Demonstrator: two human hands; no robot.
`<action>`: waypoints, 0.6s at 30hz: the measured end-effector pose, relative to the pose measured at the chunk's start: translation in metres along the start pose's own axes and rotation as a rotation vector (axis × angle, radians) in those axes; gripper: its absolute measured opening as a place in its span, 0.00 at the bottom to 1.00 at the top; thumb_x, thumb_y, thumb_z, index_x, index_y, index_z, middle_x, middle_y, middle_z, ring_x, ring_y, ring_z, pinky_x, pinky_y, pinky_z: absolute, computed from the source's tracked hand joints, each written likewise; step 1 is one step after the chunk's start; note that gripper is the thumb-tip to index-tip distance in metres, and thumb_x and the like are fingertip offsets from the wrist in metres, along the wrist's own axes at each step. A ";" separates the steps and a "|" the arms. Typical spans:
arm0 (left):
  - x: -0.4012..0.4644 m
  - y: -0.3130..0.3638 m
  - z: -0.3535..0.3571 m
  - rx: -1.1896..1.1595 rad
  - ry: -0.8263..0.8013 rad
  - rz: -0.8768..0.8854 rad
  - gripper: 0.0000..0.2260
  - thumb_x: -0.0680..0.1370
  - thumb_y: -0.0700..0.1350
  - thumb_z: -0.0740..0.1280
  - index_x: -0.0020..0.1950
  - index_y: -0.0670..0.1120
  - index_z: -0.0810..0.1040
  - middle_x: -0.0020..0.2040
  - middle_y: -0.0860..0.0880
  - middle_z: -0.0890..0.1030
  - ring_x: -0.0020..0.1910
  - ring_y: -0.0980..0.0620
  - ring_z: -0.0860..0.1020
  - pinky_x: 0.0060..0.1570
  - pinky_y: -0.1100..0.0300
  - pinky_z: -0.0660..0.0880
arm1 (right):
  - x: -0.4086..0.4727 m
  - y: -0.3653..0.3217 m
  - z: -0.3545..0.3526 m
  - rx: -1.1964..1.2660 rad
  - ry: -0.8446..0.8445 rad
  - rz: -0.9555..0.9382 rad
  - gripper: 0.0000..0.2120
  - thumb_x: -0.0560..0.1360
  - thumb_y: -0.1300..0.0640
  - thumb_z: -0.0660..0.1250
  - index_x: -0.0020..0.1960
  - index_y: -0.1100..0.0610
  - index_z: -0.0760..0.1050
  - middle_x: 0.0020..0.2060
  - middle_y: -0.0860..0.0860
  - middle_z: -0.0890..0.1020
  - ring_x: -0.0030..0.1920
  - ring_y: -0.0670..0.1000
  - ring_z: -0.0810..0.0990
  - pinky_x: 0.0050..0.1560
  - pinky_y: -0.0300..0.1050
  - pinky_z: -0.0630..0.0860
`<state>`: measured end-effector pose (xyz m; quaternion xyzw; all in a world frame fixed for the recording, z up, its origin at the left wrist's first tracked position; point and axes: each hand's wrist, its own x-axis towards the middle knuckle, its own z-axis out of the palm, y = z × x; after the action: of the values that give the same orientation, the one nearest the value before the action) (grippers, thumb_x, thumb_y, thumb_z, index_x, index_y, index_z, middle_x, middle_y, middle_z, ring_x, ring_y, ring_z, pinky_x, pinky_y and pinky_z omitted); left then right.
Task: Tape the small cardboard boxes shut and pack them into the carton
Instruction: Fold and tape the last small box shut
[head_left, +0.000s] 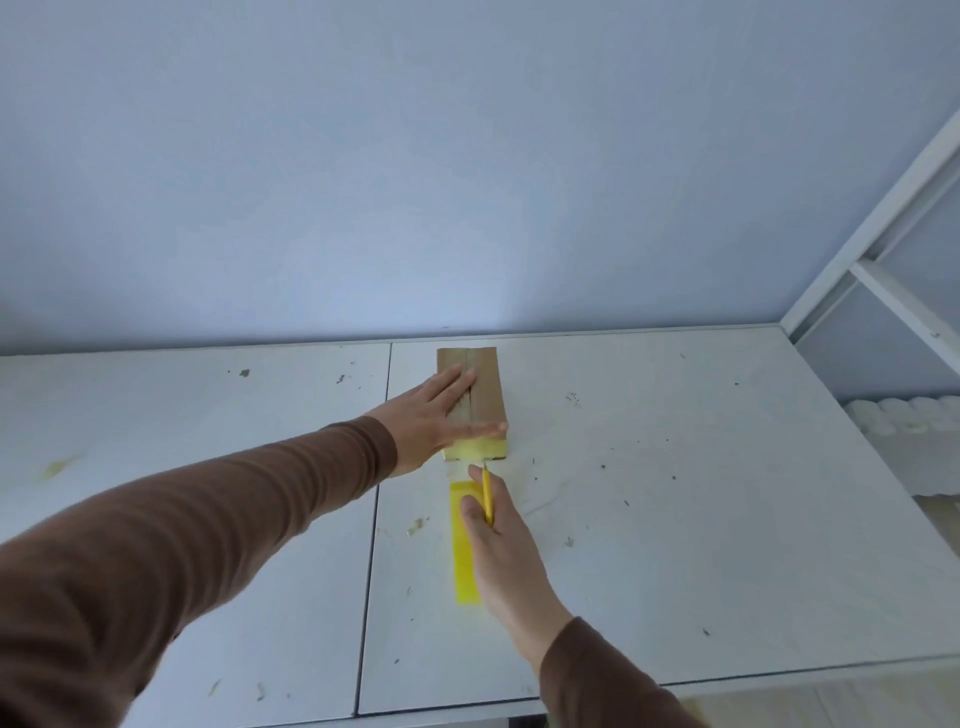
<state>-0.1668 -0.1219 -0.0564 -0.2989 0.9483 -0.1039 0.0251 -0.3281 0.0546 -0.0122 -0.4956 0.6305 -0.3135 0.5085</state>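
Note:
A small long cardboard box (491, 387) lies on the white table (675, 493) near the back wall, its flaps closed along a middle seam. Yellow tape covers its near end (475, 453). My left hand (439, 415) lies flat on the box top, fingers straight, thumb along the near edge. A strip of yellow tape (464, 551) runs on the table from the box toward me. My right hand (501, 545) grips a thin yellow knife (487, 493), its tip at the tape just in front of the box. No carton is in view.
The table is two white panels with a seam (376, 519) left of the box, speckled with scraps and stains. A white metal frame (883, 249) stands at the right, with a white foam piece (914, 441) beside the table's right edge.

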 end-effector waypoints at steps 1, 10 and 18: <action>-0.001 0.001 0.001 0.002 -0.005 0.001 0.44 0.81 0.38 0.66 0.79 0.71 0.41 0.81 0.34 0.53 0.80 0.33 0.53 0.76 0.43 0.60 | 0.001 0.000 0.001 0.009 0.001 0.005 0.21 0.86 0.49 0.54 0.78 0.42 0.61 0.69 0.40 0.71 0.71 0.48 0.71 0.67 0.42 0.67; -0.043 0.069 -0.020 -0.804 0.222 -0.883 0.38 0.78 0.47 0.72 0.83 0.52 0.55 0.76 0.40 0.63 0.74 0.41 0.64 0.75 0.44 0.64 | 0.010 0.015 -0.043 -0.079 -0.041 -0.020 0.26 0.85 0.43 0.55 0.82 0.40 0.54 0.69 0.49 0.72 0.69 0.51 0.71 0.63 0.47 0.69; -0.039 0.126 -0.056 -1.909 0.027 -1.271 0.15 0.81 0.58 0.65 0.62 0.50 0.79 0.51 0.40 0.84 0.45 0.46 0.82 0.51 0.50 0.81 | 0.059 -0.007 -0.101 -0.601 -0.185 -0.209 0.15 0.82 0.41 0.62 0.55 0.51 0.64 0.38 0.47 0.73 0.36 0.49 0.72 0.35 0.44 0.66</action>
<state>-0.2115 0.0118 -0.0286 -0.6197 0.3185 0.6609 -0.2789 -0.4211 -0.0143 0.0037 -0.7118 0.5916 -0.1176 0.3598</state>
